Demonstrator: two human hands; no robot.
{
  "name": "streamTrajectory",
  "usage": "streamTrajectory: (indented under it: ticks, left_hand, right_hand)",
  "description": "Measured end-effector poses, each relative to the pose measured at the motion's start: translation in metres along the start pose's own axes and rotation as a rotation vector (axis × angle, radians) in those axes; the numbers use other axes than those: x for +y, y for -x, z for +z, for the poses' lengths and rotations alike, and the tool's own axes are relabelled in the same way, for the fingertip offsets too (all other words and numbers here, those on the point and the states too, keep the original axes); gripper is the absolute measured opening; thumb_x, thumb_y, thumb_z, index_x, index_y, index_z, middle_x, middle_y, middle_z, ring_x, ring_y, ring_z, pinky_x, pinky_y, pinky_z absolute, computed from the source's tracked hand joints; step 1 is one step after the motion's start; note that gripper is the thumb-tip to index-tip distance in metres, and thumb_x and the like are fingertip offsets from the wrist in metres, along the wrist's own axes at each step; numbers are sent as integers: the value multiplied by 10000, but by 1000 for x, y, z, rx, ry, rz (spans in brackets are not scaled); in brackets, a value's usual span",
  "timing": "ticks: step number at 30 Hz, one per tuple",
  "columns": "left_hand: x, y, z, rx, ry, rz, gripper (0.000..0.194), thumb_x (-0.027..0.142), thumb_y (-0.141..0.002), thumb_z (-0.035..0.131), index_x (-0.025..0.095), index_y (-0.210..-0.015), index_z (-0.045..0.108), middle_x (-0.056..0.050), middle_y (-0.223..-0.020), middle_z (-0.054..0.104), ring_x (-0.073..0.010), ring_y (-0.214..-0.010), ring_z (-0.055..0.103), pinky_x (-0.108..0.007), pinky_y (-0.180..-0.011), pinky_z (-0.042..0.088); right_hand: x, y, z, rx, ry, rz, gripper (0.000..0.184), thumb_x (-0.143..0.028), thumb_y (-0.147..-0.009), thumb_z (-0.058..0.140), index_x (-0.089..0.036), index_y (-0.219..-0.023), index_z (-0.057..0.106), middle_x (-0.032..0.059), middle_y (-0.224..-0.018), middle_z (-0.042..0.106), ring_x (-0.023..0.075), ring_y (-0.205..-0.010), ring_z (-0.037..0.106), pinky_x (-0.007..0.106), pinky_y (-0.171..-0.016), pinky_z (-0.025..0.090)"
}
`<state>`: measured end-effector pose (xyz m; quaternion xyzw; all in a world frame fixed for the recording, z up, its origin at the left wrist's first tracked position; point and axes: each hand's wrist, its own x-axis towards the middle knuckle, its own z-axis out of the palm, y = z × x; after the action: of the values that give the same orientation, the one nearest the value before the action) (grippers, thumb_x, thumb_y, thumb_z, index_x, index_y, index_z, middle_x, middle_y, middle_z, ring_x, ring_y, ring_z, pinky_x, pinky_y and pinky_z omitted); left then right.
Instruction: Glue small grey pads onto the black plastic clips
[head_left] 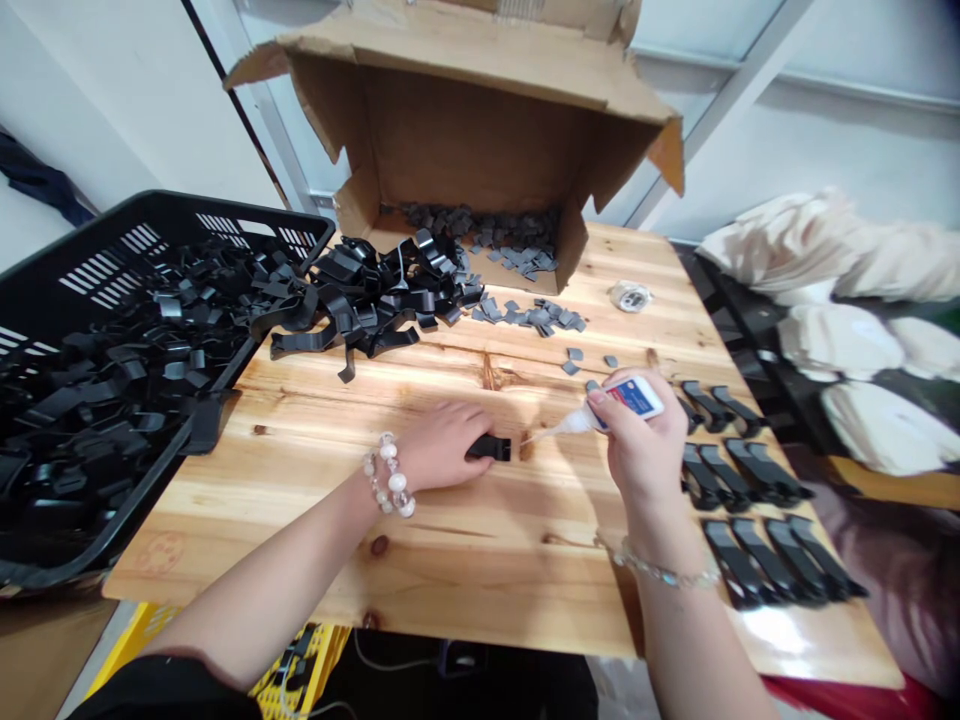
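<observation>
The left hand's [442, 447] fingers are grasping a small, dark black piece [495, 449] on the wooden desk [465, 560], while the right hand's [651, 450] fingers are clasping a white, blue-and-red-labelled bottle [622, 402] whose thin nozzle [551, 431] is pointing toward it.

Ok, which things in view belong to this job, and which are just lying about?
Likely job items:
white bottle in right hand
black piece in left hand
grey squares
heaped black pieces
rowed black pieces

Probably just lying about:
round object
cream cloth stacks

Left: black sleeve [161, 688], chunky white-and-clear bead bracelet [397, 482]. Right: slim pale bead bracelet [666, 576].
</observation>
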<state>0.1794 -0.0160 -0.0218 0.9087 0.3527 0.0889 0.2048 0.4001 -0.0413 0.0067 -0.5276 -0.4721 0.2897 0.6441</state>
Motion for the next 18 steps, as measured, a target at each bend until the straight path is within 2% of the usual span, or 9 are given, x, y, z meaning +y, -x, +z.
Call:
streamTrajectory:
  ticks: [3, 6, 10, 13, 15, 18]
  left_hand:
    - [0, 0, -1, 1, 10, 4, 267, 346, -812, 580, 158, -1001, 576, -98, -1084, 630, -278, -1027, 573, -395, -908, 433]
    - [1, 1, -2, -5, 33, -1, 257, 336, -811, 576, 164, -1002, 572, -89, -1060, 629, -274, -1015, 571, -398, -905, 432]
    - [2, 2, -5, -11, 66, -55, 220, 320, -798, 576, 168, -956, 563, -87, -1020, 607, -264, -971, 568, -382, -864, 446]
    - [2, 3, -6, -6, 78, -82, 210, 312, -781, 587, 176, -937, 550, -83, -1031, 589, -253, -961, 566, -368, -849, 451]
    - [2, 3, -6, -1, 77, -102, 197, 321, -781, 584, 176, -907, 542, -89, -1027, 588, -257, -952, 570, -372, -841, 451]
    - [2, 3, -6, 16, 79, -150, 195, 332, -804, 551, 176, -916, 520, -99, -1001, 611, -270, -934, 588, -378, -811, 451]
  right_hand:
    - [0, 0, 0, 5, 6, 6, 165, -189, -655, 749, -179, -723, 599, -26, -672, 519, 88, -575, 446, 223, -504, 334]
    - [-2, -1, -1, 38, -53, 89, 188, -210, -642, 757, -179, -728, 592, -30, -647, 504, 84, -541, 434, 211, -452, 313]
    - [-5, -11, -5, 113, -285, 210, 227, -270, -674, 743, -184, -739, 544, -70, -556, 393, 44, -444, 319, 181, -390, 231]
    - [-4, -19, -10, 87, -463, 302, 333, -389, -693, 736, -204, -718, 460, -98, -528, 316, 28, -410, 250, 171, -388, 234]
    - [-1, -22, -11, 48, -501, 391, 380, -452, -674, 739, -216, -741, 449, -89, -545, 374, 37, -424, 318, 168, -384, 257]
    - [3, -22, -8, -5, -477, 466, 356, -415, -648, 746, -224, -825, 504, -34, -664, 558, 68, -504, 468, 169, -386, 301]
